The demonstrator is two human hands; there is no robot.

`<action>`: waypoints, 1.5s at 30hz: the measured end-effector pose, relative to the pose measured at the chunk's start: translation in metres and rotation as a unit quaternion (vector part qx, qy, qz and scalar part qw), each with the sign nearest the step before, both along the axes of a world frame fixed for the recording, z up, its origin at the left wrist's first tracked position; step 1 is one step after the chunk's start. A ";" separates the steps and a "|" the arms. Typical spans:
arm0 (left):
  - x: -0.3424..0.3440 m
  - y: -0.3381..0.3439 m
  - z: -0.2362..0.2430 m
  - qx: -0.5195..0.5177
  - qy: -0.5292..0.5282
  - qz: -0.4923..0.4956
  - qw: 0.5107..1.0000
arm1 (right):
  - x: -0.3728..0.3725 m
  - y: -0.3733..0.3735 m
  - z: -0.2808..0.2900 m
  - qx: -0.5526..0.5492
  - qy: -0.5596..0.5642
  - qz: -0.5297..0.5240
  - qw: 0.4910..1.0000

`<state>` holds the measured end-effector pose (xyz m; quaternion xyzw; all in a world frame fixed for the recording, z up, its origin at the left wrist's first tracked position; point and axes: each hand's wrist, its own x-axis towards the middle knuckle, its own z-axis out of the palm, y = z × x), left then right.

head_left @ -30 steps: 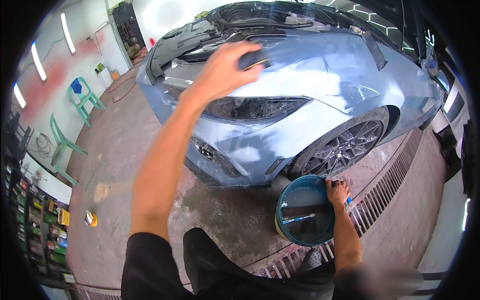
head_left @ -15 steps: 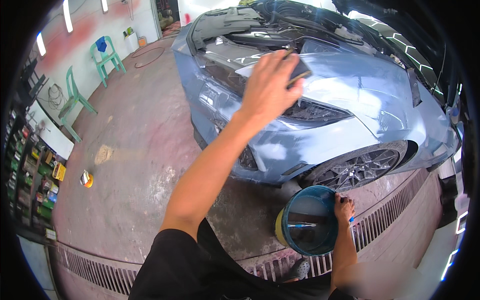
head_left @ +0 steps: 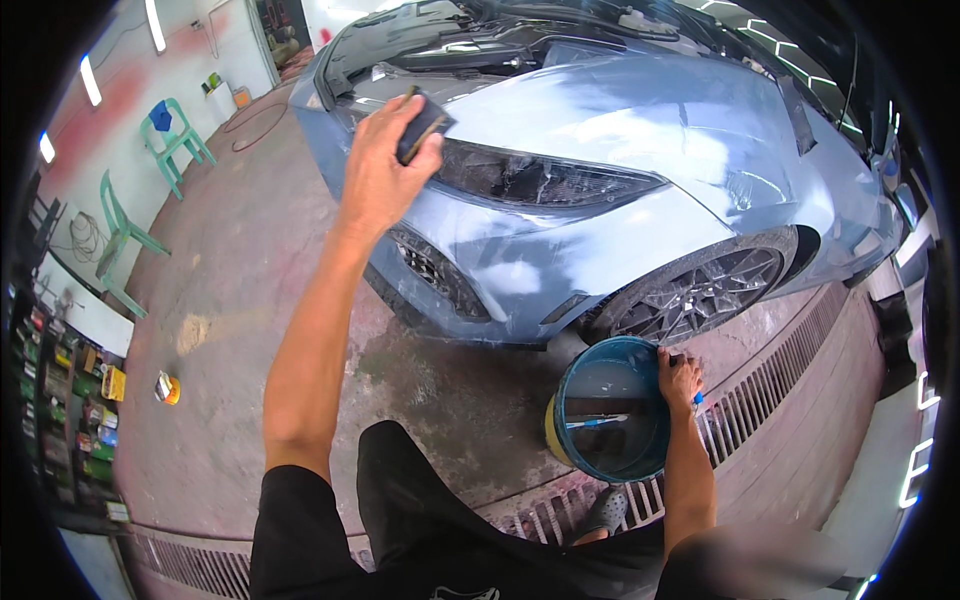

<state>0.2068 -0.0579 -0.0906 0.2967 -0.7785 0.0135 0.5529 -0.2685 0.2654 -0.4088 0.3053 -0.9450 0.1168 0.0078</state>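
Observation:
My left hand (head_left: 383, 172), arm stretched forward, is closed on a dark sanding block (head_left: 426, 127) with tan edges. It is held by the front corner of a blue-grey car (head_left: 690, 130) with whitish patches, near the dark headlight (head_left: 545, 178); whether the block touches the car I cannot tell. At lower right, my right hand (head_left: 680, 382) grips the rim of a teal bucket (head_left: 590, 358). Something dark shows by those fingers. Inside the bucket are cloudy water, a dark strip and a white-and-blue brush (head_left: 597, 422) like a toothbrush.
The front wheel (head_left: 700, 290) stands just beyond the bucket. A drain grate (head_left: 770, 400) runs along the floor at right. On the left are green plastic chairs (head_left: 125, 245), a small yellow can (head_left: 166, 388) and a shelf of bottles and cans (head_left: 85, 400). The engine bay (head_left: 450, 60) lies open.
My left hand, with the sanding block, has moved left across the car's front, from above the headlight to its inner end. My right hand stays on the bucket rim. The view has shifted somewhat.

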 end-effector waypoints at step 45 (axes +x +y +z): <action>0.063 0.114 -0.185 0.180 0.246 0.020 0.952 | 0.210 -0.177 0.333 -0.135 0.462 0.461 0.745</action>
